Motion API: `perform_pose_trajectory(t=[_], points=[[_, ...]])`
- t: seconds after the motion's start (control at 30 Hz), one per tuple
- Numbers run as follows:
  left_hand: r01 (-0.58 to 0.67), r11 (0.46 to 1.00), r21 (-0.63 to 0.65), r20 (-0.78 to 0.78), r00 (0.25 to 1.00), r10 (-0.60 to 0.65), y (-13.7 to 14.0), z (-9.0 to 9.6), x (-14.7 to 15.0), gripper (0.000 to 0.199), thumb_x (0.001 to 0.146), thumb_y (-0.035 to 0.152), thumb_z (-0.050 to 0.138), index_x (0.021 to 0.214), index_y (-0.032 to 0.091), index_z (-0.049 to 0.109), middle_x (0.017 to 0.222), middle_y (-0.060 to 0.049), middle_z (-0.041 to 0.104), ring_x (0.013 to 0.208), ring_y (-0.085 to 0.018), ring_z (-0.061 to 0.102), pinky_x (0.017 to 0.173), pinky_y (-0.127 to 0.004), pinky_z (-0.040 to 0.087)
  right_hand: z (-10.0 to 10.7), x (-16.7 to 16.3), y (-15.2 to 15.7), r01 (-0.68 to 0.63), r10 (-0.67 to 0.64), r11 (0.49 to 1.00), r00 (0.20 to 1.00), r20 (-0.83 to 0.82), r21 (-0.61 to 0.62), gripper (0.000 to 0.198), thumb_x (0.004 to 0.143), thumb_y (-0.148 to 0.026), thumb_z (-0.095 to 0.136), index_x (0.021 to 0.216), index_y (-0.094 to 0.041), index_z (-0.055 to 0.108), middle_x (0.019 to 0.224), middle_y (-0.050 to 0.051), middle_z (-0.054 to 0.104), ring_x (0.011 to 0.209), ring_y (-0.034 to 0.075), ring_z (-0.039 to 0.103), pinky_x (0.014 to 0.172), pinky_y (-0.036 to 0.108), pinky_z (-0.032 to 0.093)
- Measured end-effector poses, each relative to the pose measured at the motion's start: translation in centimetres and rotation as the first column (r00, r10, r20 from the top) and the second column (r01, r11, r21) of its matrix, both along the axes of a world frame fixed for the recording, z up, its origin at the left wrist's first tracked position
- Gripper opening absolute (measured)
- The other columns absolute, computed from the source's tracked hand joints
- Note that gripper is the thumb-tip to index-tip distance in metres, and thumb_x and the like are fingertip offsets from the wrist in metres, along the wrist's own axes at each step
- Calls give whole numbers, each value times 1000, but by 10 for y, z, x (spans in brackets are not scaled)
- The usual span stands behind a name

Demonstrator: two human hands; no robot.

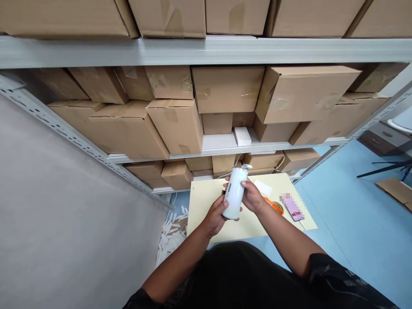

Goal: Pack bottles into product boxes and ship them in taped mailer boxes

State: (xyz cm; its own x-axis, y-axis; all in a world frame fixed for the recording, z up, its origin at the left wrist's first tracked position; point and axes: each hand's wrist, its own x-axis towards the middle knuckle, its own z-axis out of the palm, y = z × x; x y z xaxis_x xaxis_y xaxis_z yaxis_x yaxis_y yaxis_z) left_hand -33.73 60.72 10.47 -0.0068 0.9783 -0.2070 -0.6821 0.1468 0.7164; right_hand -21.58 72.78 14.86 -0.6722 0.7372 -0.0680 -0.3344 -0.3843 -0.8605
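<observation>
Both hands hold a white bottle (pixel 234 193), tilted slightly, above the pale yellow table (pixel 201 214). Dark marking runs along its left side, and a small white lid piece (pixel 247 166) sticks out at its top right. My left hand (pixel 216 218) is wrapped round the lower part of the bottle, thumb on the front. Higher up on the right side, my right hand (pixel 251 195) grips it, with the thumb near the top. The fingers behind the bottle are partly hidden.
On the table lie an orange tape roll (pixel 273 206), a white sheet (pixel 263 188) and a pink phone (pixel 292 208) with a cable. Shelves (pixel 180 53) of cardboard boxes (pixel 228 88) rise in front; a small white box (pixel 242 136) sits there. White scraps (pixel 170 234) cover the floor left.
</observation>
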Motion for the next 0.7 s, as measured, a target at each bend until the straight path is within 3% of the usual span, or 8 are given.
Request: perform_pose_trajectory(t=[0.13, 0.23, 0.3, 0.43, 0.53, 0.63, 0.7], points=[[-5, 997, -73, 93, 996, 12, 5, -1, 21, 64, 88, 68, 67, 126, 17, 61, 123, -19, 68, 115, -38, 67, 85, -53, 61, 2, 10, 11, 23, -23, 1000, 1000, 9, 4, 49, 74, -44, 79, 116, -28, 60, 97, 2, 73, 86, 25, 69, 67, 35, 56], [-166, 986, -9, 19, 986, 166, 7, 2, 30, 58, 82, 51, 83, 126, 23, 57, 130, -13, 64, 117, -31, 66, 91, -50, 60, -1, 11, 15, 101, -101, 994, 995, 13, 37, 53, 71, -41, 87, 114, -28, 60, 97, 0, 72, 87, 22, 67, 71, 31, 55], [-207, 978, 16, -4, 978, 207, 7, 3, 32, 57, 80, 42, 86, 125, 23, 56, 128, -11, 65, 115, -29, 67, 90, -47, 60, -3, 11, 16, 61, -61, 998, 998, 11, -5, 51, 71, -48, 85, 110, -25, 61, 94, 2, 73, 86, 24, 68, 70, 33, 55], [-136, 990, -32, 39, 990, 137, 9, 4, 31, 57, 89, 56, 73, 127, 16, 59, 116, -17, 69, 105, -33, 71, 77, -43, 61, -5, 13, 19, -80, 80, 993, 997, -8, -90, 48, 76, -54, 77, 109, -23, 63, 95, 7, 74, 87, 30, 70, 70, 40, 56], [-117, 991, -64, 60, 991, 121, 10, 4, 29, 62, 90, 65, 68, 124, 14, 62, 117, -19, 69, 106, -34, 69, 80, -46, 61, -4, 11, 18, 11, -10, 1000, 1000, 20, -20, 49, 75, -51, 81, 111, -26, 61, 91, 2, 71, 80, 25, 67, 67, 37, 55], [-203, 979, 13, 4, 979, 203, 10, 4, 25, 57, 83, 53, 82, 126, 21, 61, 130, -14, 65, 112, -30, 66, 88, -46, 59, -4, 6, 16, 111, -112, 993, 994, 19, 33, 60, 71, -53, 86, 119, -30, 57, 91, -1, 68, 76, 21, 64, 67, 33, 54], [-207, 977, 49, -29, 977, 209, 8, 5, 22, 55, 80, 41, 87, 124, 22, 61, 132, -12, 64, 112, -28, 66, 90, -44, 58, -3, 4, 14, 97, -98, 995, 995, 20, 35, 64, 71, -58, 84, 121, -30, 57, 93, 0, 68, 79, 22, 64, 68, 34, 54]])
